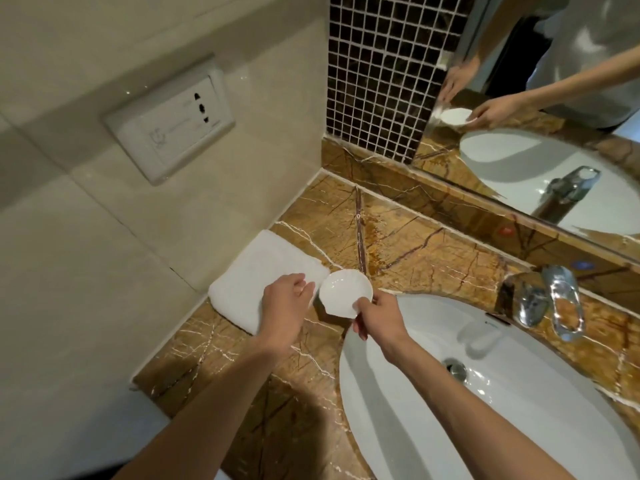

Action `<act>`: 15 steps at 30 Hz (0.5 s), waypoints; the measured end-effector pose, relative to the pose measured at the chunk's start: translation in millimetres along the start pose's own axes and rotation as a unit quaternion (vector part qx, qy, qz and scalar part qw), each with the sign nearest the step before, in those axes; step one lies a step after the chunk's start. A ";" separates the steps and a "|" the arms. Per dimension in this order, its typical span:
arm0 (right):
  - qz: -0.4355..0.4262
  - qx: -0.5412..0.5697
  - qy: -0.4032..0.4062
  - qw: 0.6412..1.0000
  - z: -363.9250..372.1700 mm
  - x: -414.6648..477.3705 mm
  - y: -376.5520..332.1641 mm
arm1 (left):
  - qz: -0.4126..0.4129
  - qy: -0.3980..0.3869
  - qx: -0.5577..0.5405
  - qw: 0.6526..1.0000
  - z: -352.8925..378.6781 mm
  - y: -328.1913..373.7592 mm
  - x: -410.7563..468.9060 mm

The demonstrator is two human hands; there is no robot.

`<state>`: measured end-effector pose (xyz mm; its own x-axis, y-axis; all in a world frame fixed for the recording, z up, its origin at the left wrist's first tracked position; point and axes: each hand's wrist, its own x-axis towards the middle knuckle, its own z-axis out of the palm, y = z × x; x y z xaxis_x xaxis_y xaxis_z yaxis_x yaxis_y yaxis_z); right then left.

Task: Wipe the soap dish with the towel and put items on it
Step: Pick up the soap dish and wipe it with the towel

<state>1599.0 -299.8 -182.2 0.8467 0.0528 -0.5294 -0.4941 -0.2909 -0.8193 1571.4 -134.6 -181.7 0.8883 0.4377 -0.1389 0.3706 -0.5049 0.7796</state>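
Observation:
A small white shell-shaped soap dish (343, 289) is held by its near edge in my right hand (379, 318), lifted a little above the brown marble counter. It looks bare inside. A folded white towel (252, 271) lies on the counter against the left wall. My left hand (285, 308) hovers over the towel's right end with fingers curled and slightly apart, holding nothing; whether it touches the towel I cannot tell.
A white oval sink (381, 410) with a chrome drain (456, 370) fills the right. A chrome faucet (540, 299) stands behind it. The mirror (554, 98) rises at the back, a wall socket (169, 129) on the left wall. Brown marble counter (415, 251) lies between.

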 end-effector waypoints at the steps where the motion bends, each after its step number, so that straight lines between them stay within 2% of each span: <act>1: 0.001 -0.006 0.022 1.000 -1.9 3.8 -0.2 | 0.048 0.017 0.066 0.997 -1.1 -0.3 6.3; 4: -0.010 -0.034 0.059 0.998 -7.5 14.3 1.0 | 0.171 0.010 0.283 0.944 7.3 2.8 28.8; 6: -0.016 -0.050 0.068 0.996 -9.9 19.8 2.7 | 0.175 -0.020 0.401 0.899 18.7 5.5 39.9; 8: -0.023 -0.058 0.075 0.995 -13.0 26.5 5.4 | 0.173 -0.032 0.452 0.874 29.3 7.6 46.2; 10: -0.029 -0.059 0.070 0.995 -13.3 29.1 6.0 | 0.177 -0.025 0.428 0.886 31.1 9.0 48.9; 13: -0.036 -0.071 0.057 0.995 -10.6 29.7 5.9 | 0.142 0.034 0.250 0.957 21.1 10.3 43.1; 15: -0.038 -0.081 0.048 0.995 -8.6 30.4 5.5 | 0.139 0.029 0.158 0.977 15.6 10.4 34.1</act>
<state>1623.7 -308.0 -200.9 0.8991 -0.0081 -0.4376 -0.3960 -0.4409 -0.8055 1609.7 -136.5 -187.9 0.9531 0.2878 0.0939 0.1903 -0.8109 0.5534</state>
